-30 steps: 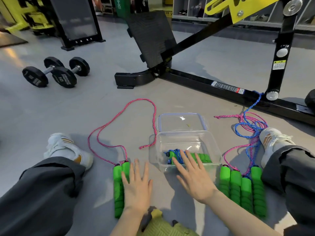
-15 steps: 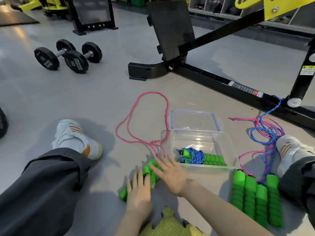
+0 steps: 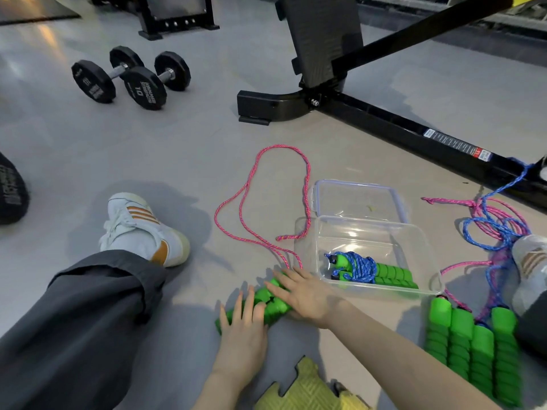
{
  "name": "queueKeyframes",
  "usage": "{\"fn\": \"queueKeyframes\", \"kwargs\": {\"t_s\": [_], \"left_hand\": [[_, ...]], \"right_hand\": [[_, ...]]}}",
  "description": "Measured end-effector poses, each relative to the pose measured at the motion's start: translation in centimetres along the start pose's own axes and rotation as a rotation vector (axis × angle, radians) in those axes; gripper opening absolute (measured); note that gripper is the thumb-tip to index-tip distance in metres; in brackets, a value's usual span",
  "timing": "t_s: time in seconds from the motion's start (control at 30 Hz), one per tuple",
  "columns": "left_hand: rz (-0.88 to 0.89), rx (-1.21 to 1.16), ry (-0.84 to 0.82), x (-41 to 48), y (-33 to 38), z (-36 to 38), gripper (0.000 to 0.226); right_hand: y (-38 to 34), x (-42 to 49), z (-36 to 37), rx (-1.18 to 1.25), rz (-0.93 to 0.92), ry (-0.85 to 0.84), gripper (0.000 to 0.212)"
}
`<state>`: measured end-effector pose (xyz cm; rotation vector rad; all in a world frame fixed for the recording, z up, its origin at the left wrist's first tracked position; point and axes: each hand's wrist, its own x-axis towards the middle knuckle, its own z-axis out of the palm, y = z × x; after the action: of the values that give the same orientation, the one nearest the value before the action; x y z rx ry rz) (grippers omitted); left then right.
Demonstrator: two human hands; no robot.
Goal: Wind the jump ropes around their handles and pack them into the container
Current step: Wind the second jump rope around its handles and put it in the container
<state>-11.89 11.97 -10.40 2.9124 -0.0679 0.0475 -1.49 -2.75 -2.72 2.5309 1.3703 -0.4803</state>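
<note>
the left hand point(image 3: 242, 327) and right hand point(image 3: 305, 294) lie flat, fingers straight, on the green handles point(image 3: 270, 306) on the floor point(image 3: 177, 149), just left of the box point(image 3: 306, 255). one wound rope point(image 3: 370, 269) sits inside. the long pink rope point(image 3: 260, 199) lies right by the box corner; i think it may snag and tug it.

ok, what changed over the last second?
The right hand left the container and moved left onto the pink rope's handles, joining the left hand. The handles swung from straight to slanted. Both hands lie flat on them. The wound blue rope and the four spare handles stayed put.
</note>
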Motion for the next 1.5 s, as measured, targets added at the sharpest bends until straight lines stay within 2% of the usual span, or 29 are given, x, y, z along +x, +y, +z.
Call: {"fn": "queueKeyframes", "kwargs": {"t_s": [0.13, 0.23, 0.33, 0.43, 0.53, 0.6, 0.7, 0.73, 0.83, 0.87, 0.97, 1.0, 1.17, 1.27, 1.3, 1.43, 1.5], "left_hand": [[0.118, 0.038, 0.080, -0.5, -1.3, 0.3, 0.038], [0.147, 0.131, 0.168, -0.8, -2.3, 0.4, 0.051], [0.174, 0.189, 0.181, -1.1, -2.6, 0.7, 0.044], [0.198, 0.206, 0.162, -1.0, -2.8, 0.5, 0.065], [0.247, 0.269, 0.214, -0.8, -3.1, 0.1, 0.066], [0.278, 0.333, 0.248, -0.6, -3.1, -0.6, 0.067], [0.334, 0.416, 0.316, -0.1, -2.8, -2.3, 0.066], [0.344, 0.428, 0.331, 0.3, -2.7, -3.1, 0.075], [0.320, 0.434, 0.273, 2.5, -2.6, -5.8, 0.134], [0.317, 0.446, 0.279, 3.3, -2.3, -6.9, 0.136], [0.370, 0.514, 0.434, 5.6, -0.7, -10.1, 0.086], [0.375, 0.532, 0.472, 6.3, -0.1, -11.3, 0.079], [0.479, 0.549, 0.687, 9.3, 3.1, -16.3, 0.068], [0.550, 0.562, 0.767, 11.1, 5.6, -19.3, 0.086], [0.571, 0.578, 0.793, 11.6, 6.3, -20.0, 0.086], [0.647, 0.609, 0.860, 12.6, 8.3, -22.0, 0.064], [0.651, 0.641, 0.857, 12.6, 8.7, -22.3, 0.058]], "right_hand": [[0.0, 0.1, 0.0, 0.044, -0.033, 0.053, 0.064], [-0.1, 0.3, -0.4, -0.032, -0.071, 0.137, 0.071], [-0.5, 0.3, -0.1, -0.005, -0.087, 0.008, 0.065], [-0.6, 0.4, 0.0, -0.010, -0.083, -0.004, 0.066], [-0.6, 0.3, 0.0, 0.011, -0.086, -0.015, 0.076], [-0.3, 0.0, -0.2, 0.029, -0.077, 0.040, 0.086], [0.3, -0.7, -0.3, 0.049, -0.112, 0.239, 0.095], [0.6, -0.9, -0.6, 0.040, -0.105, 0.322, 0.096], [1.7, -1.9, -2.4, -0.078, -0.055, 0.511, 0.100], [2.2, -2.4, -3.1, -0.119, -0.038, 0.564, 0.101], [3.7, -4.0, -5.5, -0.259, 0.052, 0.685, 0.102], [4.2, -4.8, -6.4, -0.292, 0.088, 0.713, 0.102], [6.7, -8.4, -10.0, -0.381, 0.179, 0.872, 0.096], [8.0, -10.7, -12.0, -0.381, 0.223, 0.990, 0.094], [8.3, -11.5, -12.5, -0.380, 0.245, 1.021, 0.094], [9.8, -15.0, -13.2, -0.453, 0.281, 1.101, 0.076], [10.2, -16.0, -13.4, -0.495, 0.318, 1.087, 0.081]]}}
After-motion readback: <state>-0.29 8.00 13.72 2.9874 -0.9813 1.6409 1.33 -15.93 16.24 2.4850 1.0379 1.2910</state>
